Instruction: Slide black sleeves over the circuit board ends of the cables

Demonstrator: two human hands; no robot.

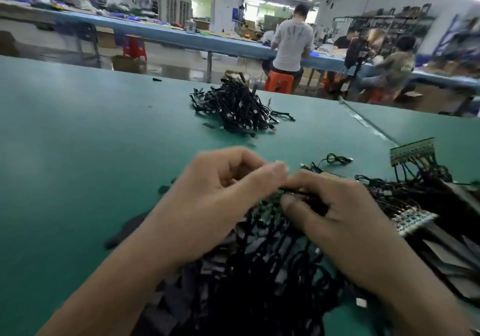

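Both hands meet in the middle, just above a big near pile [259, 270] of black cables on the green tabletop [78, 140]. The left hand [220, 192] has its fingers [275, 172] curled in, with thumb and first finger pressed together at the left end of one thin black cable [298, 192]. The picture is blurry there, so I cannot tell if a sleeve is on that end. The right hand [337, 218] pinches the same cable between its thumb [291, 203] and curled fingers, a bit more to the right. The two hands almost touch at the fingertips. A small green board [272, 199] shows just under the cable, between the hands.

Flat dark sleeves [176, 299] lie in a heap at the near left edge of the pile, under the left arm. A few small black bits [163, 188] lie on the tabletop to the left of the left hand.

On the right, a strip of boards [413, 151] stands tilted with black cables hanging from it. A second strip [413, 221] lies nearer, just beside the right hand.

Far off on the tabletop sits another pile [233, 107] of black cables, well apart from the hands.

Behind the tabletop, a person in a grey shirt [293, 42] sits on an orange stool [279, 82] at a long blue bench [155, 32].
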